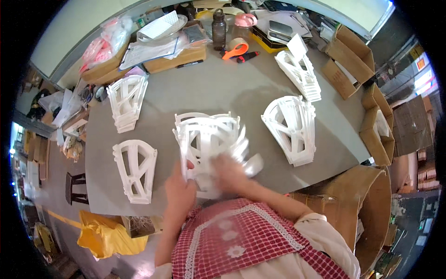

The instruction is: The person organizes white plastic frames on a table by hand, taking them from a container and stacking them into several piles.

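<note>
In front of me at the table's near edge stands a stack of white, fan-shaped plastic frames [206, 122]. My left hand [180, 190] is closed on its lower left edge. My right hand [228, 176] is over the lower right part, smeared by motion, so its fingers cannot be made out. Beside it, blurred white pieces [253, 165] fan out from the stack's right side. More white frames lie around: one [134, 145] at the near left, a stack [127, 88] at the far left, and others at right [306, 132] and far right [312, 90].
Along the grey table's [223, 93] back stand a dark bottle [219, 30], an orange tape dispenser [236, 48], papers [151, 52] and a pink-lidded jar [245, 23]. Open cardboard boxes [341, 76] line the right side. A large carton [371, 204] is near my right arm; a yellow bag [104, 237] lies lower left.
</note>
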